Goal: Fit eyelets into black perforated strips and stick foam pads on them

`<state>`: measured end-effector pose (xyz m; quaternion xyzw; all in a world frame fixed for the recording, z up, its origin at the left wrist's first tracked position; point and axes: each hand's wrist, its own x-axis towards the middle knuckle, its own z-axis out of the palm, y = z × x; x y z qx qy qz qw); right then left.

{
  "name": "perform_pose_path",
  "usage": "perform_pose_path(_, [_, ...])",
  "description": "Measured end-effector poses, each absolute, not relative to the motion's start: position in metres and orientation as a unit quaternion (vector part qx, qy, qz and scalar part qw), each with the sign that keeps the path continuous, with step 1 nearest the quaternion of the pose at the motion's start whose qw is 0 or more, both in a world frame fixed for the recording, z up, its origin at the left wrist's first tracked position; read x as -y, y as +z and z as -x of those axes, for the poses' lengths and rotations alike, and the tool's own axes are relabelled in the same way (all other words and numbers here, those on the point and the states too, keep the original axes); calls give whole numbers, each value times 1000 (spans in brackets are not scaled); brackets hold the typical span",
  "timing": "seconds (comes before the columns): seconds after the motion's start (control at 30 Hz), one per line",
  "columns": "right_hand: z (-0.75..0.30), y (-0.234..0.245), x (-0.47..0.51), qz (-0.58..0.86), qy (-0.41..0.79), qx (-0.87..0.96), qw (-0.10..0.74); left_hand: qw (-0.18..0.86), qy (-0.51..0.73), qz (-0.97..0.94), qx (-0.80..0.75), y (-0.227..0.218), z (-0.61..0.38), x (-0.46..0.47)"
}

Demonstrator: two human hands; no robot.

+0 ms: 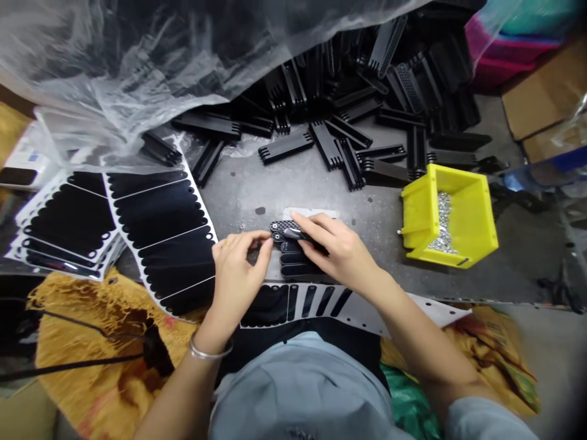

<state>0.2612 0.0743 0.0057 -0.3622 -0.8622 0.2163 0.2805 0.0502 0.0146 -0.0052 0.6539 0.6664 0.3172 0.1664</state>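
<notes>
Several black plastic strips (300, 269) lie side by side on the grey table in front of me. The rearmost ones have a patterned face and small round silver spots at their left ends. My left hand (238, 266) is bent in a pinch at those left ends; whatever lies between thumb and forefinger is too small to make out. Over the strips, my right hand (337, 244) grips a slim silver-tipped tool (292, 233), its tip pointing left onto the patterned strips. The palm and fingers hide the strips' right ends and most of the tool.
A yellow bin (472, 214) of small silver pieces stands to the right. Many black plastic parts (284, 148) are heaped at the back, partly under clear plastic film (137, 73). White-backed sheets of black stickers (160, 229) lie left; another sticker sheet (300, 302) lies along the front edge.
</notes>
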Motion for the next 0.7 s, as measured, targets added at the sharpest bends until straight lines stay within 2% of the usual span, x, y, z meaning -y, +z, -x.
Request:
perform_pose_path(0.13, [-250, -3, -92, 294, 257, 875, 288, 242, 305, -631, -671, -10, -40, -33])
perform_pose_path(0.27, [-251, -1, -93, 297, 282, 871, 271, 287, 317, -605, -672, -13, -40, -35])
perform_pose_path(0.7, [-250, -2, -94, 293, 285, 871, 272, 305, 328, -592, -670, -12, -39, -38])
